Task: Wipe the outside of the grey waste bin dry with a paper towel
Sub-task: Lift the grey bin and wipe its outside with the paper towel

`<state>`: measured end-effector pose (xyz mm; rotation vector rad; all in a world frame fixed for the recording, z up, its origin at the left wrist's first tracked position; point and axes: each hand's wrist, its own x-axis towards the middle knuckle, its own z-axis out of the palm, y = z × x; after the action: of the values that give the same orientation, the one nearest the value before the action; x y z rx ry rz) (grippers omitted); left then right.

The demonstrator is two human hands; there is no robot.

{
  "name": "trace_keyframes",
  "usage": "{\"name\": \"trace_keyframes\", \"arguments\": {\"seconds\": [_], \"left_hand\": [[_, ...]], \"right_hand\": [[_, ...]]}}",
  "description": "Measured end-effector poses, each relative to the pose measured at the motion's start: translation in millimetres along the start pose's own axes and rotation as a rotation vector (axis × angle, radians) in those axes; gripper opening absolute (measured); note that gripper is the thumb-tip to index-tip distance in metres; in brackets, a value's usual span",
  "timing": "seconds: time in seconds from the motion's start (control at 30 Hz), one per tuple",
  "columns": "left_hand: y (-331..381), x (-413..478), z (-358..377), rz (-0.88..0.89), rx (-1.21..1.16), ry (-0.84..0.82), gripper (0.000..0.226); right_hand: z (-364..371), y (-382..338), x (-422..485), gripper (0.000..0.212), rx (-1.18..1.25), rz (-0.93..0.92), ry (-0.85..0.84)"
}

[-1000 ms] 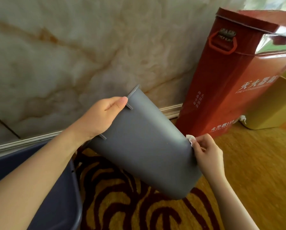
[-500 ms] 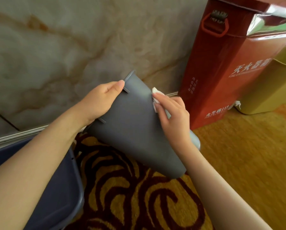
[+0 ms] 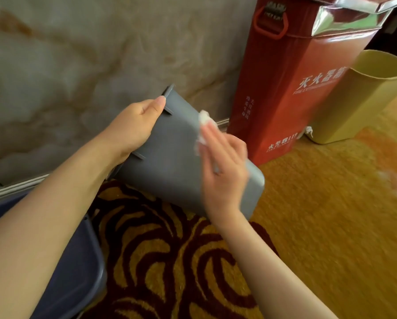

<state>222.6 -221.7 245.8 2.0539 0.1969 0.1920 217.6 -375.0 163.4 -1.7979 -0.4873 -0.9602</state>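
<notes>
I see grey waste bin (image 3: 169, 162) tilted, held off carpet (image 3: 331, 215), rim toward marble wall (image 3: 77, 54), base toward lower right. Left hand (image 3: 135, 125) clasps bin at rim, thumb along outer wall. Right hand (image 3: 222, 162) lies flat on bin side, fingers pressing white paper towel (image 3: 203, 125) against it; blurred, so grip detail is unclear to me. Red fire-extinguisher box (image 3: 296, 88) stands just behind bin; yellow bin (image 3: 358, 100) beside box. Dark blue tub (image 3: 73, 272) at lower left.

right hand (image 3: 225, 166) with paper towel (image 3: 203, 125) slid up bin (image 3: 169, 157) wall
</notes>
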Motion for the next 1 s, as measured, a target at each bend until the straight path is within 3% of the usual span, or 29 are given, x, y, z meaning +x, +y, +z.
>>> {"name": "trace_keyframes", "arguments": {"seconds": [0.1, 0.2, 0.37, 0.47, 0.53, 0.6, 0.67, 0.77, 0.87, 1.0], "left_hand": [[3.9, 0.7, 7.2, 0.016, 0.04, 0.017, 0.047], [3.5, 1.4, 11.0, 0.015, 0.046, 0.014, 0.045], [5.6, 2.4, 19.6, 0.033, 0.048, 0.052, 0.038], [10.8, 2.6, 25.7, 0.043, 0.053, 0.032, 0.039], [12.8, 1.5, 27.8, 0.05, 0.067, 0.012, 0.039], [13.1, 1.3, 29.1, 0.061, 0.092, 0.017, 0.029], [14.6, 1.0, 29.8, 0.059, 0.091, 0.028, 0.027], [14.0, -2.4, 28.3, 0.065, 0.138, 0.082, 0.041], [8.3, -6.4, 22.3, 0.075, 0.167, 0.166, 0.045], [7.3, -12.8, 25.7, 0.141, 0.165, 0.233, 0.046]], "right_hand": [[27.8, -6.3, -4.6, 0.03, -0.066, -0.104, -0.152], [3.3, 29.2, -41.4, 0.034, -0.142, -0.068, -0.156], [-65.8, 83.1, -101.5, 0.036, -0.25, 0.421, -0.027], [-75.8, 78.1, -94.0, 0.032, -0.181, 0.679, 0.121], [-68.7, 58.3, -71.7, 0.032, -0.077, 0.583, 0.215], [-50.0, 33.0, -50.8, 0.033, -0.015, 0.354, 0.192], [-23.7, 9.1, -40.7, 0.032, -0.017, 0.14, 0.027], [-3.3, 2.5, -52.7, 0.03, -0.086, -0.06, -0.194], [-25.9, 34.0, -72.9, 0.034, -0.147, 0.03, -0.175], [-62.5, 59.9, -90.4, 0.036, -0.245, 0.372, -0.075]]}}
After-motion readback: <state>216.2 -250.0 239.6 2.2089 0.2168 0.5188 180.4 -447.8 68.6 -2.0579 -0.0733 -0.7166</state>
